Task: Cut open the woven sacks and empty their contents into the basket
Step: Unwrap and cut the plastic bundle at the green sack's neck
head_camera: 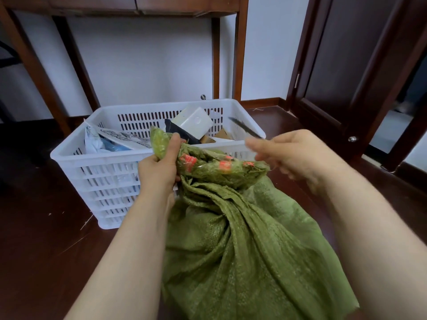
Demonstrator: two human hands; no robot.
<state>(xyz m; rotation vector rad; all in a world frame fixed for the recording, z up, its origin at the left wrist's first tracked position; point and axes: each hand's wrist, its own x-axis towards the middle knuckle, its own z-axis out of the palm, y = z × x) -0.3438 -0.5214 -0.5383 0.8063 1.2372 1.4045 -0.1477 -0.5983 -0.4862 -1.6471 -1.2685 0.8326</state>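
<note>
Black lettering runs across a white parcel [120, 135] in the basket [76, 155], too skewed to read, and the red marks on the sack's bunched neck are just as illegible. The sack [242, 250] is green woven plastic, crumpled and twisted tight at the top; it stands on the floor just in front of the basket, between the person's forearms. The left hand [159, 167] grips the gathered neck, thumb up along the cloth. The right hand [293, 153] is blurred, fingers curled round a thin dark knife [245, 130] that points over the basket rim. The white slotted basket holds a white box [196, 122] and other packets. The floor [46, 239] is dark polished wood, with a wooden table [240, 54] against a pale wall [143, 61] and a dark door [346, 65] at the right.
</note>
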